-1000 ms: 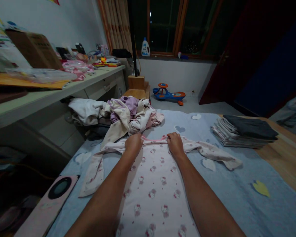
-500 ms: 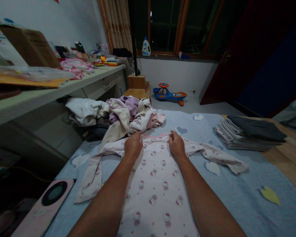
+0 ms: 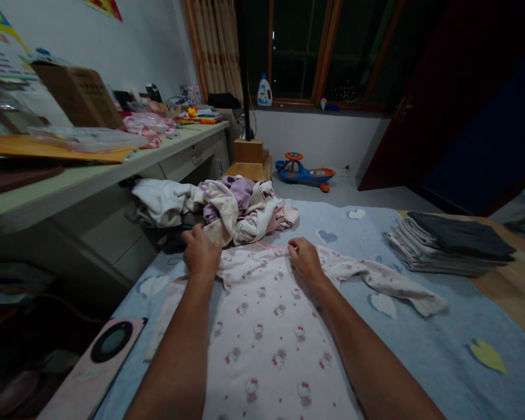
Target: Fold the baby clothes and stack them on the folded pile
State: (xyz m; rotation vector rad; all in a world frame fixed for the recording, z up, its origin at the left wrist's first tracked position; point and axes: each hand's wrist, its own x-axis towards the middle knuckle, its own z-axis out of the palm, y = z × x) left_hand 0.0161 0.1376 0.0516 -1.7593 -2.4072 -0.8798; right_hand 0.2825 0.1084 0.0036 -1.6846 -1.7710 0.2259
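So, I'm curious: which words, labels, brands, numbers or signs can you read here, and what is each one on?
None can be read with certainty.
Wall poster: several lines of print, too blurred to read.
Cardboard box: printing on its side, too blurred.
White bottle: a label, too small.
Pink panel: a faint mark, too blurred.
Patterned shirt: repeated little cartoon figures, with no legible lettering.

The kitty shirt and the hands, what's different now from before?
The left hand has let go of the shirt's neckline and moved left, to the beige cloth; I can't tell whether it grips that. The right hand stays by the neckline. The folded stack and ride-on toy stayed put.
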